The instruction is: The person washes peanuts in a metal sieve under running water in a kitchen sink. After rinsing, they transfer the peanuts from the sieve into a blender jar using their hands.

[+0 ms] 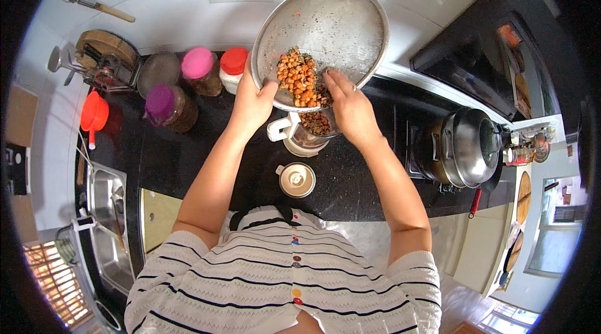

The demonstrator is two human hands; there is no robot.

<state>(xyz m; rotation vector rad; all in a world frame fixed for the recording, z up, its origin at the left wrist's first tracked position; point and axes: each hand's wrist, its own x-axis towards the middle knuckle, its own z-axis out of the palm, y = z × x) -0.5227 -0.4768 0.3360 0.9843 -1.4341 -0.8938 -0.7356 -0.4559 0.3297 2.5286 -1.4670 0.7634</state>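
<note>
A round metal tray (332,21) is tilted toward me, its lower rim above a blender jar. My left hand (253,93) grips the tray's left rim, thumb over the edge. On the tray lies a heap of orange-brown peanut-like pieces with dark green bits (298,77), slid down to the low rim. My right hand (345,101) reaches over the lower right rim, fingers stretched out on the tray beside the heap. Below, the blender jar (307,137) with a white handle contains some of the same mix; the tray partly hides it. A round cream-coloured lid (297,180) lies nearer me.
Jars with purple (161,102), pink (198,63) and red (234,61) lids stand at the back left. A red strainer-like piece (94,115) and a steel sink (107,202) are further left. To the right, a lidded metal pot (466,146) sits on the stove below a dark hood (476,46).
</note>
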